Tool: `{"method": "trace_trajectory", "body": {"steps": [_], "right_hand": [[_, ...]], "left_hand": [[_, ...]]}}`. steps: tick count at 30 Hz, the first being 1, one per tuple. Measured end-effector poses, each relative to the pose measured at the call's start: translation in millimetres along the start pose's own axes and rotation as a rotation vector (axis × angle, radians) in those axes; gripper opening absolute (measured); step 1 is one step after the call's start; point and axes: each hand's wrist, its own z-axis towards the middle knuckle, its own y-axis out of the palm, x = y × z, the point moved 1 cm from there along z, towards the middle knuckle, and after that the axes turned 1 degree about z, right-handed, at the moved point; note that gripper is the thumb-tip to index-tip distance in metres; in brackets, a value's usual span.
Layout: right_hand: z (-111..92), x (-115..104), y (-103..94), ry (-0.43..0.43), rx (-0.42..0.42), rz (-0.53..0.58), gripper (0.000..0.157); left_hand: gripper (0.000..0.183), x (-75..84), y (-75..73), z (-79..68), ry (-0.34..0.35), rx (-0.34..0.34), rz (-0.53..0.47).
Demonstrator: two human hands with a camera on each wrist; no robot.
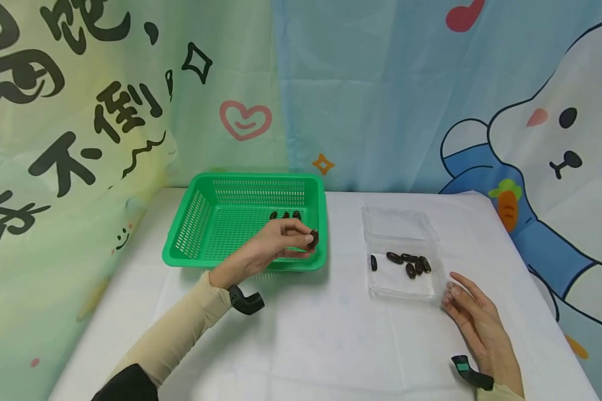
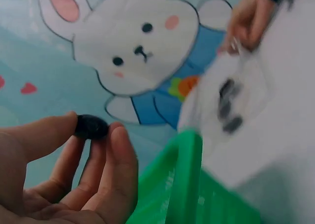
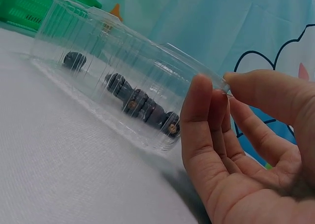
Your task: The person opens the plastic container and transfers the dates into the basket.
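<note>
Above the right front rim of a green slotted basket (image 1: pixel 266 178), my left hand (image 1: pixel 276 242) pinches a dark, oval, date-like fruit (image 2: pixel 92 127) between thumb and fingertips. Several similar fruits (image 1: pixel 286 215) lie inside the basket near its right side, partly hidden by the hand. My right hand (image 1: pixel 481 317) grips the right edge of a clear plastic box (image 3: pixel 118 42) between thumb and fingers. That box stands on the table with its lid (image 1: pixel 396 224) folded back. Several dark fruits (image 1: pixel 410 270) lie inside, mostly toward the right, with one (image 1: pixel 373 263) apart at the left wall.
A white cloth covers the table (image 1: pixel 326 340). Behind the basket and box hangs a printed curtain (image 1: pixel 356 100) with a cartoon rabbit (image 1: pixel 567 161) at the right. Between basket and box lies a strip of white cloth.
</note>
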Motion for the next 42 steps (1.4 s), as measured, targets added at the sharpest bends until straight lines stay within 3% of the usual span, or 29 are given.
{"method": "trace_trajectory", "body": {"steps": [7,13,21,30,42], "right_hand": [[-0.7,2.6,0.8,-0.014,-0.018,-0.024,0.046],[-0.5,0.1,2.4,-0.024,-0.039,-0.026,0.048],[-1.2,-2.4,1.5,-0.005,0.003,-0.045,0.049],[-0.4,-3.0,2.7,0.006,-0.004,-0.057,0.043],[-2.0,-0.3,0.5,-0.028,-0.047,-0.069,0.044]], "left_hand": [[0.019,7.3,-32.2,15.5,-0.072,0.035,0.016],[0.036,10.6,-58.3,31.3,-0.129,0.046,-0.059],[0.047,4.0,-90.9,56.7,-0.255,0.159,-0.071],[0.047,-10.1,-116.8,74.7,-0.297,0.215,0.007],[0.043,-18.4,-138.5,85.6,-0.280,0.287,0.133]]}}
